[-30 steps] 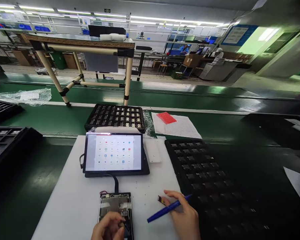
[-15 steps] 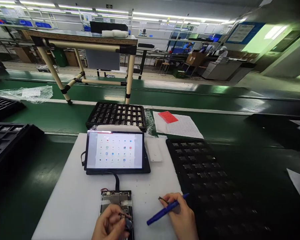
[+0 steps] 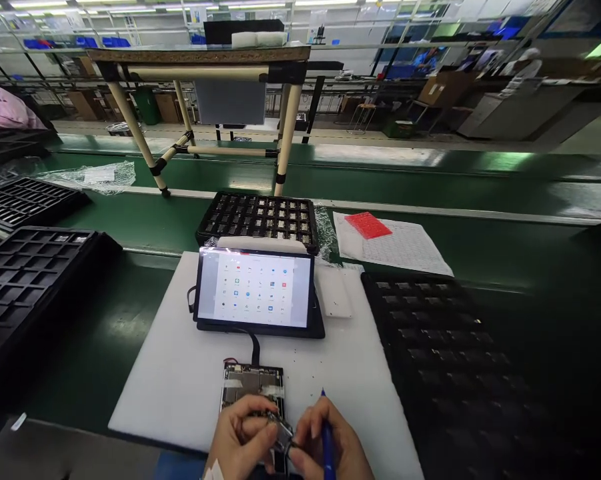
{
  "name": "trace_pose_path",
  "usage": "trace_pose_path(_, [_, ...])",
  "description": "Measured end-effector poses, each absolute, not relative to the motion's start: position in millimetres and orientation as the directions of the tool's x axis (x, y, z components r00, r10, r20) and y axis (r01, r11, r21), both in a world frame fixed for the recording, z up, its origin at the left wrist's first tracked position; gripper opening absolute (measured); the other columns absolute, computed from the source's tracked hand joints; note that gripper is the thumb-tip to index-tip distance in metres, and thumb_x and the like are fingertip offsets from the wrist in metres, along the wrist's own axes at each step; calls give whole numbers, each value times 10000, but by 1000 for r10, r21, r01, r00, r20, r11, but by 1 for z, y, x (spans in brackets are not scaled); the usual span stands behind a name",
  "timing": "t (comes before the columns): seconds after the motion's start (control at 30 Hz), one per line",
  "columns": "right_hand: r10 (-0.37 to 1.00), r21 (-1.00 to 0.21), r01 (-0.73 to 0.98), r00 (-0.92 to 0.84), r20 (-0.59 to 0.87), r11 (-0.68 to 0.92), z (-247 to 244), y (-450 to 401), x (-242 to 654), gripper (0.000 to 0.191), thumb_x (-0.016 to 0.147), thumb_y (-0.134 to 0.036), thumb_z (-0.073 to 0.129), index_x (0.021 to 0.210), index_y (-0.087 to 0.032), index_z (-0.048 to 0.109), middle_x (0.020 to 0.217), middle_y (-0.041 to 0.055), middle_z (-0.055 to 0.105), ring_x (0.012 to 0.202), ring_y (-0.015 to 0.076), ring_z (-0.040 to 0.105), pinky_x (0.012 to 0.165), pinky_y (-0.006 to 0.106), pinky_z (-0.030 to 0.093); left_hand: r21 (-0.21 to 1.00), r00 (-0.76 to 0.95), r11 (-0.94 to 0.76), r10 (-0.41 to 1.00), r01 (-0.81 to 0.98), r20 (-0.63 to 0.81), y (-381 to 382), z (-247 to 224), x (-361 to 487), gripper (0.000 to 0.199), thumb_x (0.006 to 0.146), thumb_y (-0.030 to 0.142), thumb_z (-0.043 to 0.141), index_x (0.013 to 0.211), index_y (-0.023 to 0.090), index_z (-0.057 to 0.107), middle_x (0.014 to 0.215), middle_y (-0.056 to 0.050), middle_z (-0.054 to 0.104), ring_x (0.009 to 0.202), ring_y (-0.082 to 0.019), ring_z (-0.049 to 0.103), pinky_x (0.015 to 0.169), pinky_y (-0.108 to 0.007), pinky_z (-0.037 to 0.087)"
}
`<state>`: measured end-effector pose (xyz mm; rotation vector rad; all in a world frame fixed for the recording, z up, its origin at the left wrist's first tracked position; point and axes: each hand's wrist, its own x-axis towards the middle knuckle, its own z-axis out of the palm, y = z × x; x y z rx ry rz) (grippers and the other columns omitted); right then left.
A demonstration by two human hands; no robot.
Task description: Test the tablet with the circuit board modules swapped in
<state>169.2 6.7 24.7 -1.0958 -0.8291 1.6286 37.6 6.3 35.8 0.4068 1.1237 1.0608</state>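
My left hand (image 3: 243, 437) pinches a small dark electronic part with a shiny metal face (image 3: 283, 435). Close beside it, my right hand (image 3: 337, 443) grips a blue pen (image 3: 327, 443), its pointed end upward. The right fingertips are at the part's edge; whether a smaller piece is pinched there is hard to see. Under and behind the hands lies an opened device (image 3: 251, 381) with an exposed circuit board and tape strips, partly covered by my left hand. A black ribbon cable (image 3: 255, 348) runs from it to a lit tablet screen (image 3: 255, 290) showing app icons.
A white foam sheet (image 3: 165, 373) lies beneath the device. Black compartment trays stand to the right (image 3: 430, 333), behind the screen (image 3: 260, 217) and at left (image 3: 20, 287). Paper (image 3: 410, 250) with a red sheet (image 3: 369, 225) lies beyond. A bench (image 3: 200, 60) stands further back.
My right hand has moved left to meet my left hand at the small part. The pen has swung from slanted to nearly upright. The camera view has turned left.
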Motion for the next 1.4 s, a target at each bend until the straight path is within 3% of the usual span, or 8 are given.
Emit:
trace_pose_path(0.2, [958, -900, -327, -91, -274, -288, 19, 5, 174, 452, 613, -482, 790, 676, -219, 428, 602, -33, 564, 492, 83, 423, 474, 185, 333, 757, 57, 489, 853, -432, -519, 7, 38, 35, 505, 518, 543, 823, 760, 139, 640, 424, 53, 559, 303, -9, 394, 334, -99, 339])
trace_pose_path(0.43, [952, -915, -268, -32, -304, -301, 25, 4, 177, 423, 576, -358, 839, 642, -209, 449, 598, -30, 584, 519, 95, 496, 508, 190, 398, 784, -19, 467, 855, -410, -519, 7, 44, 34, 506, 509, 541, 827, 743, 130, 647, 398, 61, 517, 333, -15, 414, 381, -104, 340])
trace_pose_path(0.97, [968, -926, -295, 7, -250, -237, 24, -1, 176, 414, 611, -442, 815, 639, -208, 475, 585, -44, 576, 518, 85, 484, 504, 176, 382, 794, -25, 476, 852, -379, -523, 7, 52, 40, 510, 506, 551, 822, 734, 128, 652, 414, 53, 502, 370, -15, 378, 410, -110, 307])
trace_pose_path(1.4, [979, -956, -244, 76, -188, -164, 30, -4, 176, 356, 650, -364, 796, 620, -218, 472, 576, -32, 573, 507, 107, 479, 511, 214, 392, 804, -9, 474, 860, -359, -510, 8, 53, 42, 530, 519, 572, 806, 736, 116, 642, 420, 55, 443, 397, -19, 303, 427, -130, 231])
